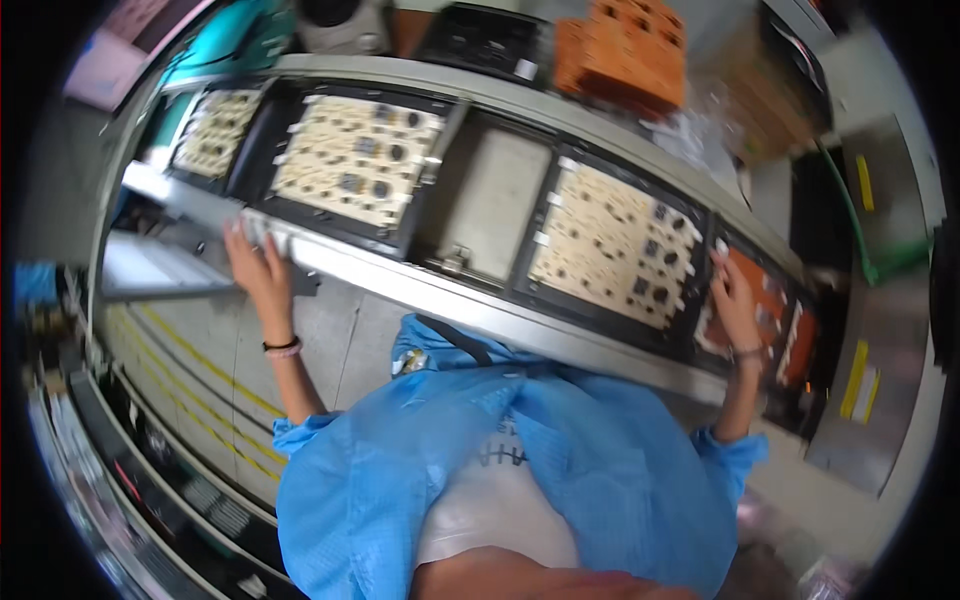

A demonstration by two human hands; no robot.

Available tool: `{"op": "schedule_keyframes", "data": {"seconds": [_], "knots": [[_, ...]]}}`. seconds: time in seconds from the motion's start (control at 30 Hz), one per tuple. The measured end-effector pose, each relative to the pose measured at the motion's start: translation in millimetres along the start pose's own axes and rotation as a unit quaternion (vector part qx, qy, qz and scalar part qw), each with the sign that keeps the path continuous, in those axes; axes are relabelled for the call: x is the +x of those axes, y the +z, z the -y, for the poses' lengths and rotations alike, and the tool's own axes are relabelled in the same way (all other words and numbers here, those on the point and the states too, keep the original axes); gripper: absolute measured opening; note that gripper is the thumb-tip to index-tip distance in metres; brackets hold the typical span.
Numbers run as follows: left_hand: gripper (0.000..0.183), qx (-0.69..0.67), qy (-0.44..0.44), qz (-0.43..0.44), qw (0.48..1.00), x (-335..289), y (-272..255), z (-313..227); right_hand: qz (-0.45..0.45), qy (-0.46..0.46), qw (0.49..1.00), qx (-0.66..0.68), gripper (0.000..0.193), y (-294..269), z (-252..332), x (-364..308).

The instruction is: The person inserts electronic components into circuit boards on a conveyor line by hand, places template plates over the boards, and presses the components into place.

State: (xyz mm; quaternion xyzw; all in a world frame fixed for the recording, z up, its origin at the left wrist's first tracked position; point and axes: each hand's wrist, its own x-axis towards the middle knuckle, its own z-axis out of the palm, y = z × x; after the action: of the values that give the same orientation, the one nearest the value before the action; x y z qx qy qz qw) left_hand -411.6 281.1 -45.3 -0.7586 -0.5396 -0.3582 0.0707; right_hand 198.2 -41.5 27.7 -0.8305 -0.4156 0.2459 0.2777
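Note:
My left hand (262, 268) has its fingers spread and rests at the silver front rail (340, 258) of a conveyor line, holding nothing. My right hand (736, 308) reaches over the right part of the line, fingers drawn together by the black edge of a tray. A small white spot shows at its fingertips; what it is, I cannot make out. Left of that hand lies a cream panel (615, 245) with dark parts, set in a black tray (520, 270). An orange panel (755, 285) sits partly hidden beneath the hand. Another cream panel (355, 160) lies further left.
A third cream panel (215, 132) sits at the line's left end. Between two trays shows a pale plate (495, 200). Behind the line stand stacked orange trays (630, 55), a black case (480, 42) and a cardboard box (760, 100). Racks (190, 490) stand at lower left.

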Motion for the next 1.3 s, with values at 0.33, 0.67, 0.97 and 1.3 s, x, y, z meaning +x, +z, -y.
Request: {"op": "schedule_keyframes", "data": {"seconds": [0.33,0.67,0.97,1.3], "knots": [[0.065,0.012,-0.095,0.101,0.990,27,-39,-40,0.101,-0.043,0.986,0.127,0.044,-37,36,-17],[0.071,-0.001,-0.113,0.071,0.991,24,-82,-66,0.174,-0.049,0.976,0.122,0.063,-42,76,-41],[0.041,-0.120,0.173,0.041,0.977,102,-75,-205,0.195,-0.079,0.960,0.185,0.064,-42,52,-32],[0.022,-0.126,0.334,0.267,0.895,255,152,-321,0.188,-0.120,0.907,0.358,0.055,-37,48,-38]]}}
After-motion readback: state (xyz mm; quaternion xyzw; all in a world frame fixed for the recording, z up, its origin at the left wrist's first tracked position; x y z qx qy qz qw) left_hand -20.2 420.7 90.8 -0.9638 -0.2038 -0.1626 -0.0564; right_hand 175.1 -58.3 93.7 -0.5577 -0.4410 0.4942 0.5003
